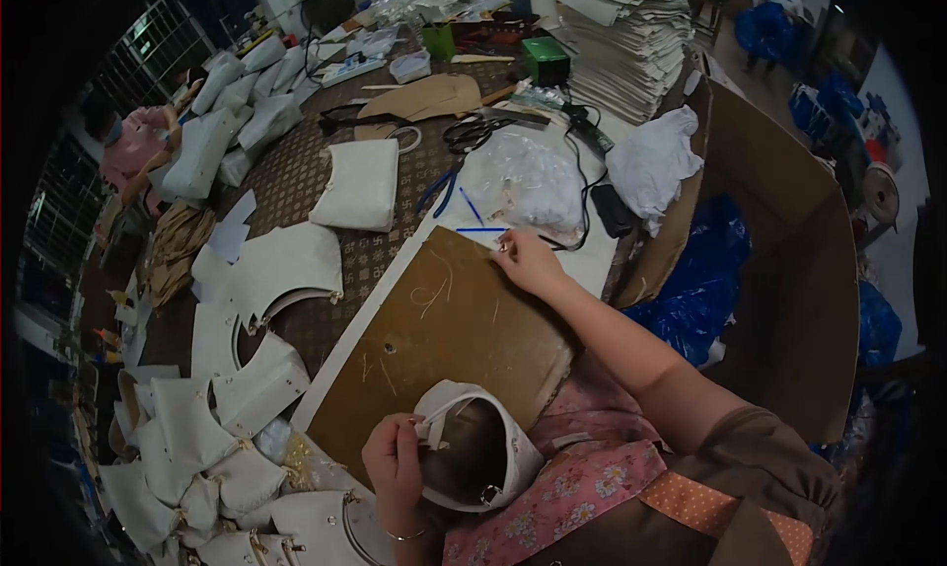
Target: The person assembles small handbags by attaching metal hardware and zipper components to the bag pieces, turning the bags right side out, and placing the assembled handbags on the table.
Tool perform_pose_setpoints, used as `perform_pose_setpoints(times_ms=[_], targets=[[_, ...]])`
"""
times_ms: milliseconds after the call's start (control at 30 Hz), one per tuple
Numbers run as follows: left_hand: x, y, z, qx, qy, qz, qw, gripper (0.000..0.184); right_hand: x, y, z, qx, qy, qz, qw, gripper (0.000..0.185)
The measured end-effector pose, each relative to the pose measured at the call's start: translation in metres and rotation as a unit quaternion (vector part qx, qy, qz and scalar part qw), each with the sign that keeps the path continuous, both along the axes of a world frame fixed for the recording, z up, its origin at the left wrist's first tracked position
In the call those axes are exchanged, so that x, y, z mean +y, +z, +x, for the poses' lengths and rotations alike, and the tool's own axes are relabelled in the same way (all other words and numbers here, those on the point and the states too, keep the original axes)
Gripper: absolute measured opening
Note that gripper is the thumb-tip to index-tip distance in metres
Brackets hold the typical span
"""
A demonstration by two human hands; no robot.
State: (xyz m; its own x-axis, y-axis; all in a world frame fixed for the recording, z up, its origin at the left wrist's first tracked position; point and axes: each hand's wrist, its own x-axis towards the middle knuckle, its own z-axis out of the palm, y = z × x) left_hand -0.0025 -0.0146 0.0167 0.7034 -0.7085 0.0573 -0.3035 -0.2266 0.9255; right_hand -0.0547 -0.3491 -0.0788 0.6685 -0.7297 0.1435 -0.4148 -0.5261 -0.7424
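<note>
My left hand (393, 459) is closed on the rim of a white handbag (521, 457), which rests against my lap at the near edge of the brown board (464, 319). The bag's mouth faces up and shows a dark inside, with a metal ring near its lower rim. My right hand (530, 262) reaches to the board's far edge, fingers pinched together. Something small and shiny shows at the fingertips, too small to name. Just beyond them lies a blue pen (480, 230), beside a clear plastic bag (533, 181).
Several white handbags (187, 428) are heaped at the left. Scissors (483, 130), a tape roll (405, 139) and a green box (546, 61) lie farther back. A stack of white sheets (631, 43) stands behind. An open cardboard box (789, 260) is at my right. A person in pink (138, 147) sits far left.
</note>
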Motion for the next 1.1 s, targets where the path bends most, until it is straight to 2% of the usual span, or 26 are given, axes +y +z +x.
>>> perform_pose_setpoints(times_ms=[33, 100, 133, 167, 200, 233, 267, 300, 333, 367, 433, 500, 567, 667, 733, 867, 967, 1033, 1100], targets=[[-0.001, 0.001, 0.002, 0.000, -0.017, -0.010, 1.000, 0.016, -0.008, -0.004, 0.003, 0.048, -0.049, -0.044, 0.997, 0.032], [-0.005, 0.007, 0.005, 0.043, 0.023, 0.034, 0.998, 0.016, -0.005, -0.008, 0.011, 0.084, -0.069, -0.062, 0.992, 0.028], [-0.011, 0.006, 0.005, 0.042, 0.007, 0.028, 0.999, 0.016, -0.003, -0.011, 0.015, 0.088, -0.076, -0.073, 0.991, 0.027], [-0.017, 0.004, 0.002, 0.037, 0.057, -0.013, 0.998, 0.016, -0.002, -0.012, 0.015, 0.092, -0.082, -0.082, 0.989, 0.025], [-0.021, 0.002, 0.000, 0.033, 0.109, -0.053, 0.992, 0.016, -0.001, -0.014, 0.013, 0.062, -0.070, -0.085, 0.992, 0.024], [-0.024, -0.003, -0.003, 0.032, 0.096, -0.056, 0.993, 0.016, -0.001, -0.013, 0.010, 0.054, -0.071, -0.069, 0.994, 0.023], [-0.026, -0.010, -0.005, 0.007, 0.143, -0.127, 0.981, 0.012, 0.000, -0.013, 0.006, 0.046, -0.071, -0.052, 0.995, 0.022], [-0.028, -0.017, -0.006, -0.024, 0.187, -0.194, 0.963, 0.010, 0.003, -0.012, 0.001, -0.012, -0.077, -0.036, 0.996, 0.017], [-0.028, -0.020, -0.007, -0.046, 0.189, -0.225, 0.955, 0.010, 0.004, -0.011, -0.003, -0.016, -0.088, -0.039, 0.995, 0.017], [-0.027, -0.022, -0.006, -0.057, 0.170, -0.229, 0.957, 0.010, 0.005, -0.010, -0.006, -0.069, -0.078, 0.014, 0.994, 0.015], [-0.022, -0.023, -0.005, -0.065, 0.117, -0.217, 0.967, 0.010, 0.012, -0.012, -0.008, -0.168, -0.043, 0.093, 0.980, 0.012], [-0.021, -0.025, -0.005, -0.068, 0.085, -0.213, 0.971, 0.010, 0.034, 0.006, -0.007, -0.208, 0.017, 0.094, 0.973, 0.011], [-0.022, -0.026, -0.005, -0.068, 0.073, -0.217, 0.971, 0.010, 0.066, 0.045, -0.011, -0.245, 0.112, 0.116, 0.956, 0.010], [-0.022, -0.027, -0.004, -0.068, 0.067, -0.225, 0.970, 0.010, 0.116, 0.093, -0.022, -0.291, 0.299, 0.136, 0.899, 0.012], [-0.020, -0.027, -0.003, -0.068, 0.064, -0.228, 0.969, 0.011, 0.149, 0.109, -0.031, -0.278, 0.386, 0.230, 0.849, 0.012], [-0.013, -0.030, 0.000, -0.071, 0.055, -0.234, 0.968, 0.011, 0.182, 0.099, -0.034, -0.238, 0.409, 0.202, 0.857, 0.012], [-0.008, -0.033, 0.000, -0.074, 0.049, -0.234, 0.968, 0.012, 0.186, 0.097, -0.038, -0.263, 0.386, 0.207, 0.860, 0.012], [-0.006, -0.035, -0.001, -0.081, 0.044, -0.237, 0.967, 0.013, 0.184, 0.090, -0.035, -0.314, 0.351, 0.135, 0.872, 0.011], [-0.006, -0.036, -0.002, -0.075, 0.040, -0.241, 0.967, 0.013, 0.184, 0.092, -0.038, -0.311, 0.348, 0.142, 0.873, 0.011]])
